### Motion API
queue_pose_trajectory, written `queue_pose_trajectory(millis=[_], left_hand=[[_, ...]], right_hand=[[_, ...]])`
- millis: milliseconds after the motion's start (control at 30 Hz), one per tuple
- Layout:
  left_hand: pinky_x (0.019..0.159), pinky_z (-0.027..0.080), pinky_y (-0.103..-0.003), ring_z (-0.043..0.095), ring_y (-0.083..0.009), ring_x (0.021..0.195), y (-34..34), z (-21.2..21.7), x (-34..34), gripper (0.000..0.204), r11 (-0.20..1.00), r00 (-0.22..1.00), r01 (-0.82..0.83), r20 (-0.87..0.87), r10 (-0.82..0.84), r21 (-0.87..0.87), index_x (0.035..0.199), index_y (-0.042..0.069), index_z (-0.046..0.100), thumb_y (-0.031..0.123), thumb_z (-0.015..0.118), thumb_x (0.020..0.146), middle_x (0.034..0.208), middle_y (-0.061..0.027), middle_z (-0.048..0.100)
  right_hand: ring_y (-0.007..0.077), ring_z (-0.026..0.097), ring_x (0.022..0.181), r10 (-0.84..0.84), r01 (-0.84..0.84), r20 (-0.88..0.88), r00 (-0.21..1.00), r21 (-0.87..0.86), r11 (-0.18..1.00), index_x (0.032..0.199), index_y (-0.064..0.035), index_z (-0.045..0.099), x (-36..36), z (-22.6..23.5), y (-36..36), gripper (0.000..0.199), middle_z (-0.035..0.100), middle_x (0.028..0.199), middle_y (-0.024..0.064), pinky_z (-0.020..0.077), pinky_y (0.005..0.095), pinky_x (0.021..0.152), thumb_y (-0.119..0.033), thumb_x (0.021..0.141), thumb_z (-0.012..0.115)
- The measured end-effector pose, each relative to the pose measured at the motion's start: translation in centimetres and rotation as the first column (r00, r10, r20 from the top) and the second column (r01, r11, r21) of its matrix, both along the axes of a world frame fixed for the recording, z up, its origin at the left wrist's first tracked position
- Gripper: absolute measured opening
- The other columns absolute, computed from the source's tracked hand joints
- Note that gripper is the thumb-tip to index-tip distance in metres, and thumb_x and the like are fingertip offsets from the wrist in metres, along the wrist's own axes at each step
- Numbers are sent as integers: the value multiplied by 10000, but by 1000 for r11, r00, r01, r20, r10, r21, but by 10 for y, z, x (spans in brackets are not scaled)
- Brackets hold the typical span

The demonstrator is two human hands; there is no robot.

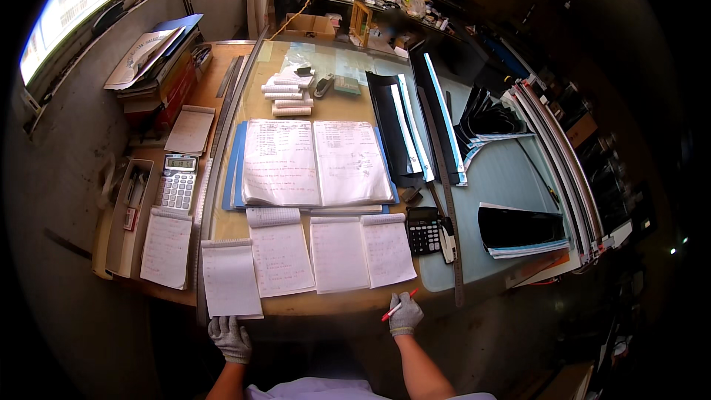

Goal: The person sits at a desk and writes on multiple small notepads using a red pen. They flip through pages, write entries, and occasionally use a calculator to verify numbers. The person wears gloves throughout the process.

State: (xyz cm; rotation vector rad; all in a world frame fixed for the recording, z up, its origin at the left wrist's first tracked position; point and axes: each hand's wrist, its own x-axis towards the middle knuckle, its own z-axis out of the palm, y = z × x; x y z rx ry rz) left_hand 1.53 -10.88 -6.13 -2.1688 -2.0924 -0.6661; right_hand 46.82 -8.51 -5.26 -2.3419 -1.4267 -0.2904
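Observation:
My left hand (230, 341), in a grey knit glove, rests at the table's front edge with its fingers stretched out. Its fingertips meet the lower edge of a blank-looking notepad (231, 274). A red and white pen (392, 312) is gripped in my right hand (406, 316), gloved alike, just off the front edge. Several more notepads lie side by side: one with red writing (283, 255), a white one (339, 253) and another (389, 250) nearest my right hand. Behind them a large handwritten ledger (281, 167) lies spread on a blue folder (235, 170).
A black calculator (424, 231) sits beside a long metal ruler (444, 178). Black strips with white edges (396, 126) cover the right side. Left are a grey calculator (178, 181), a notepad (167, 248) and a long box (137, 215). Small rolled pads (289, 92) and a stapler (323, 87) lie behind.

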Motion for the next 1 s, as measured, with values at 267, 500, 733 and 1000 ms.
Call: queue_pose_trajectory(millis=[267,500,733,1000], left_hand=[[1124,335,-612,476,-496,1288,1,5,3,512,1000,1000,-6,14,6,-27,1293,-21,594,226,607,846,1352,-252,550],[1111,349,-620,480,-489,1282,0,-2,2,497,1000,999,-29,-19,29,-12,1287,-30,605,251,589,877,1336,-251,555],[1110,349,-607,477,-480,1293,-1,-6,0,490,1000,1000,-12,-17,12,1,1307,-18,600,250,579,897,1361,-246,554],[1117,348,-594,478,-470,1292,1,-2,1,499,1000,999,-20,-31,20,-1,1318,2,597,196,621,859,1380,-235,552]], right_hand=[[385,648,591,4,-4,-2,1000,-25,1000,760,-139,579,1,-1,-2,306,604,623,150,512,503,539,-343,907,753],[384,642,581,19,-19,31,999,3,1000,747,-146,566,1,-2,0,315,588,600,146,496,504,525,-332,886,779],[343,628,533,27,-27,92,995,-9,1000,761,-161,573,2,-3,-1,279,587,579,123,510,494,501,-331,912,734],[385,657,627,2,-1,17,1000,-39,999,777,-124,592,-2,3,-1,297,613,656,157,507,501,552,-334,910,753]])
